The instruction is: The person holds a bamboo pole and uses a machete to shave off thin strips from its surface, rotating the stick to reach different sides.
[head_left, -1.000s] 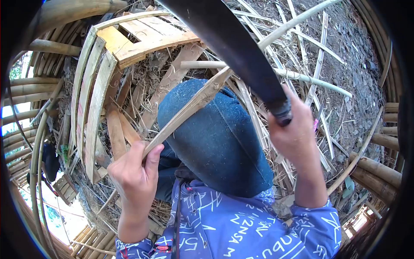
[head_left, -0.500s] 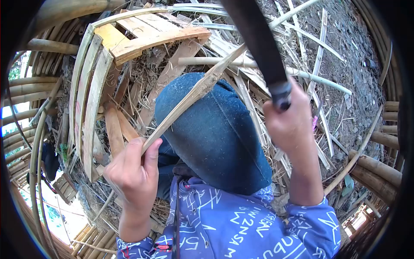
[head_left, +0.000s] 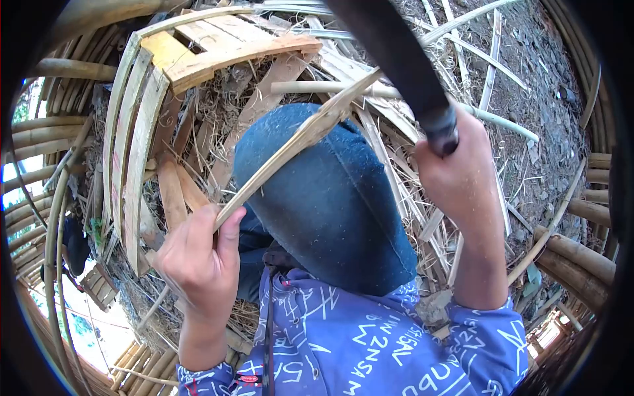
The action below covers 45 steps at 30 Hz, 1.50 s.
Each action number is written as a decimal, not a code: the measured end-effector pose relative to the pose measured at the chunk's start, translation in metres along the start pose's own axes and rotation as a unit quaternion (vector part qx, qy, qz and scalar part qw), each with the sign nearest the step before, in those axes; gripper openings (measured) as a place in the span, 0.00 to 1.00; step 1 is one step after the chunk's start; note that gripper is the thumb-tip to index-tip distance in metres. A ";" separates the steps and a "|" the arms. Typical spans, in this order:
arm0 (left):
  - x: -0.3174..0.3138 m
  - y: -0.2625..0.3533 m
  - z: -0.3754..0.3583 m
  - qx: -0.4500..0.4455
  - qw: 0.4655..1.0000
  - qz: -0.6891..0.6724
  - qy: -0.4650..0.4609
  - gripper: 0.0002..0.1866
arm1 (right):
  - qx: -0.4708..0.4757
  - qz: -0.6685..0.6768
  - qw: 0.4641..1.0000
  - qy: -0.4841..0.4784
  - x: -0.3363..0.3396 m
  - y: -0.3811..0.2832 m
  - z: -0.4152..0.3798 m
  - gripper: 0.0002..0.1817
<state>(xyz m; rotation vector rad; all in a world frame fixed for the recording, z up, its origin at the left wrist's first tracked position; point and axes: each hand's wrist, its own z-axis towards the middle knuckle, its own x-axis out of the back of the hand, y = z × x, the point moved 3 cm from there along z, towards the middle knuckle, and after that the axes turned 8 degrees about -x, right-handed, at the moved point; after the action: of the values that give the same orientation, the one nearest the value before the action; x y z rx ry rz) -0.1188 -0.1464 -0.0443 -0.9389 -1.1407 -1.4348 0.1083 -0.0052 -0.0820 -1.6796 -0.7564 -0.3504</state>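
My left hand (head_left: 201,261) pinches the near end of a long bamboo strip (head_left: 290,146) between thumb and fingers. The strip slants up and away across my knee (head_left: 317,198), with a rough knot partway along it. In my right hand (head_left: 459,171) is a machete (head_left: 396,59), gripped by its dark handle, fingers closed round it. Its broad dark blade points up and to the left, and overlaps the strip's far part in this view. The blade's tip is cut off by the top edge.
A wooden crate (head_left: 142,158) lies at the left. Split bamboo strips (head_left: 492,59) and curled shavings litter the ground (head_left: 541,119). A bamboo pole (head_left: 310,87) lies beyond my knee. Bamboo rails (head_left: 581,257) stand along the right, and a bamboo slat wall (head_left: 49,138) along the left.
My right hand and the machete have shifted slightly right and down. The left hand keeps its pinch on the bamboo strip, which has barely moved.
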 end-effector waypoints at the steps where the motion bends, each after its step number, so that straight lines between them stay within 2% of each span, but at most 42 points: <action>1: 0.001 0.002 0.000 0.000 1.000 0.005 -0.002 0.13 | 0.004 0.023 1.000 0.001 -0.007 -0.001 -0.004 0.12; 2: 0.001 0.002 0.000 0.001 1.000 0.005 0.001 0.13 | 0.011 0.047 0.999 0.008 -0.016 -0.003 -0.008 0.10; 3: 0.000 0.002 0.000 -0.001 1.000 0.005 0.008 0.13 | 0.012 0.073 0.997 -0.027 -0.024 -0.005 -0.016 0.13; 4: -0.001 0.003 0.001 -0.006 1.000 0.005 0.015 0.13 | 0.007 0.034 0.997 -0.064 -0.026 -0.007 -0.024 0.16; 6: -0.003 0.000 -0.002 -0.003 1.000 -0.004 0.019 0.13 | 0.108 -0.052 0.993 -0.018 -0.020 -0.005 -0.017 0.18; 8: -0.003 -0.002 -0.004 0.004 1.000 -0.013 0.022 0.13 | 0.050 -0.022 0.998 -0.010 -0.011 -0.002 -0.001 0.17; 9: -0.002 0.000 -0.003 0.004 1.000 -0.005 0.019 0.13 | -0.029 0.009 0.999 -0.028 -0.008 -0.006 0.004 0.17; 12: -0.001 0.004 0.001 0.003 1.000 0.007 0.024 0.13 | -0.026 0.050 0.998 -0.013 -0.018 -0.011 -0.007 0.17; 16: 0.000 0.000 0.001 -0.001 1.000 0.007 0.016 0.13 | 0.095 -0.060 0.994 -0.003 -0.017 -0.007 -0.011 0.17; 18: -0.001 0.002 0.002 0.002 1.000 0.006 0.016 0.13 | 0.015 -0.045 0.999 0.011 -0.006 -0.006 0.003 0.17; 19: 0.000 0.003 0.002 0.007 1.000 0.007 0.019 0.13 | -0.075 -0.033 0.996 -0.021 -0.004 -0.011 0.004 0.18; 20: 0.001 0.004 0.002 0.012 1.000 0.008 0.019 0.13 | -0.072 -0.035 0.996 -0.024 -0.011 -0.011 0.002 0.18; 22: 0.002 0.006 0.006 0.001 0.999 0.027 0.024 0.13 | 0.001 0.008 1.000 0.015 -0.021 -0.008 -0.009 0.18; 23: 0.002 0.005 0.006 0.000 0.999 0.027 0.026 0.13 | 0.052 0.015 0.999 -0.003 -0.023 -0.007 -0.013 0.18; 24: 0.002 0.002 0.005 0.005 1.000 0.017 0.023 0.13 | 0.051 0.015 0.999 -0.002 -0.019 -0.006 -0.010 0.18; 26: 0.001 0.001 0.004 0.008 1.000 0.005 0.014 0.13 | 0.080 -0.109 0.990 0.026 -0.007 -0.003 -0.002 0.17; 27: 0.001 0.003 0.005 0.004 1.000 0.009 0.023 0.13 | 0.055 -0.102 0.993 0.034 -0.003 -0.001 0.008 0.17; 28: 0.002 0.004 0.005 0.002 0.999 0.013 0.033 0.13 | -0.032 -0.057 0.998 0.010 0.001 -0.005 0.012 0.10; 30: 0.004 0.006 0.006 0.023 0.999 0.013 0.036 0.13 | -0.022 0.025 0.999 0.028 -0.016 -0.006 0.000 0.11; 31: 0.005 0.006 0.008 0.036 0.999 0.013 0.033 0.13 | -0.004 -0.012 1.000 0.007 -0.020 -0.007 -0.004 0.12; 32: 0.005 0.005 0.008 0.032 0.999 0.012 0.035 0.13 | 0.023 -0.004 0.999 -0.022 -0.025 -0.006 -0.011 0.17; 34: 0.005 -0.005 0.006 0.087 0.995 -0.042 0.011 0.14 | 0.058 -0.022 0.998 -0.032 -0.021 -0.008 -0.015 0.19; 36: 0.004 -0.012 0.008 0.070 0.996 -0.060 0.006 0.15 | 0.056 -0.003 0.998 -0.028 -0.013 -0.004 -0.014 0.20; 38: 0.000 -0.021 0.005 0.073 0.991 -0.114 -0.018 0.16 | -0.020 0.040 0.996 -0.077 -0.009 0.001 -0.017 0.21; 39: -0.002 -0.027 0.003 0.067 0.991 -0.112 -0.022 0.18 | 0.050 0.069 0.996 -0.007 -0.010 0.006 -0.019 0.12; 40: 0.000 -0.032 0.001 0.059 0.991 -0.116 -0.017 0.18 | 0.051 0.067 0.996 0.002 -0.006 0.010 -0.020 0.12; 42: 0.000 -0.039 -0.003 0.040 0.990 -0.113 -0.074 0.20 | 0.000 0.116 0.993 0.005 0.004 0.021 -0.021 0.13; 43: -0.001 -0.042 -0.007 0.092 0.983 -0.124 -0.103 0.22 | -0.056 0.171 0.984 0.010 0.009 0.025 -0.024 0.16; 44: 0.001 -0.046 -0.007 0.092 0.983 -0.123 -0.105 0.22 | -0.042 0.157 0.986 0.037 0.014 0.034 -0.022 0.19; 45: 0.001 -0.051 -0.010 0.091 0.976 -0.130 -0.149 0.21 | -0.038 0.162 0.984 0.066 0.020 0.037 -0.023 0.19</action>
<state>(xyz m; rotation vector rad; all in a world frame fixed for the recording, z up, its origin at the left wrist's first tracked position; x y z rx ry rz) -0.1693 -0.1549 -0.0542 -0.9191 -1.6403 -1.3943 0.1510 -0.0246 -0.0926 -1.7969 -0.3663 -0.2598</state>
